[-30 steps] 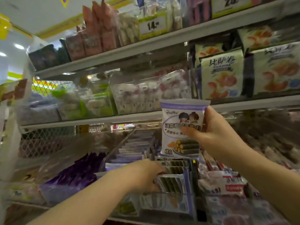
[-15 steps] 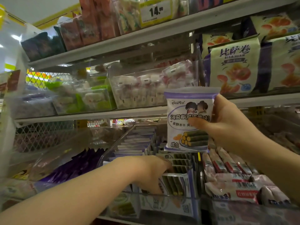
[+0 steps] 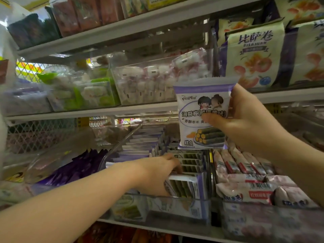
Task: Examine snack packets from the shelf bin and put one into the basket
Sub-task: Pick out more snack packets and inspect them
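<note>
My right hand (image 3: pixel 245 123) holds a white-and-purple seaweed roll snack packet (image 3: pixel 201 109) upright in front of the middle shelf, thumb across its front, fingers behind. Below it, a clear shelf bin (image 3: pixel 175 209) is packed with rows of the same packets (image 3: pixel 191 163). My left hand (image 3: pixel 157 174) reaches into that bin with its fingers curled among the front packets; whether it grips one is hidden by the hand itself. No basket is in view.
Pink-and-white wrapped packets (image 3: pixel 245 188) fill the bin to the right, dark purple packets (image 3: pixel 77 169) the one to the left. White shelf boards (image 3: pixel 98 111) carry clear tubs of sweets above; large pizza-roll bags (image 3: pixel 254 55) stand upper right.
The view has drawn closer to the shelf. My right hand has kept the packet raised, now a little further right. My left hand stays in the bin among the packets.
</note>
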Demonstrator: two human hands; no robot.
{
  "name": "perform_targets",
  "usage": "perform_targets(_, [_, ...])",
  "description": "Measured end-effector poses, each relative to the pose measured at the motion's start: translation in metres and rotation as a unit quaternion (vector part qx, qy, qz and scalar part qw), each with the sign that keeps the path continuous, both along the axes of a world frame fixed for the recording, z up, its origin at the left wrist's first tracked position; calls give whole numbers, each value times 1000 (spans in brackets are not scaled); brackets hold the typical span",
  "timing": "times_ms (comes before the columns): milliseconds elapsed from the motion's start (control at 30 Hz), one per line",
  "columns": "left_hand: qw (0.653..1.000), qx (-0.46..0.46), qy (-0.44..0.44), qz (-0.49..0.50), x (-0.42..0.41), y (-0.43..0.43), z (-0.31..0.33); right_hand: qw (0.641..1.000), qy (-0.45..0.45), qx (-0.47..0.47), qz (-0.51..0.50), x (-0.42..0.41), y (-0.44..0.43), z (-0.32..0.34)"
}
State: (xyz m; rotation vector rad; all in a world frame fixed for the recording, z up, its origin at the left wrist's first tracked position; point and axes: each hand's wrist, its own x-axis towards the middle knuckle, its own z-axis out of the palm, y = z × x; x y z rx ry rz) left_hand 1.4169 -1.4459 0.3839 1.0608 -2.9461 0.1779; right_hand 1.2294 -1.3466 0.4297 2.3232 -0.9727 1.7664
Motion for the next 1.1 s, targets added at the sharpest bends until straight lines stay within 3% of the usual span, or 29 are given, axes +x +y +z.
perform_targets(333, [994, 60, -78, 37, -15, -2, 7, 1000, 13, 21, -12, 9, -9, -6])
perform_targets(567, [999, 21, -22, 44, -10, 0, 3, 997, 34, 55, -49, 10, -26, -4])
perform_targets(700, [999, -39, -8, 30, -4, 4, 3, 986, 94, 85, -109, 18, -41, 5])
perform_targets(933, [999, -24, -7, 27, -4, 2, -1, 926, 263, 163, -216, 40, -67, 7])
perform_targets(1100, [997, -66, -11, 32, -3, -1, -1, 925, 267, 117, -243, 45, -59, 7])
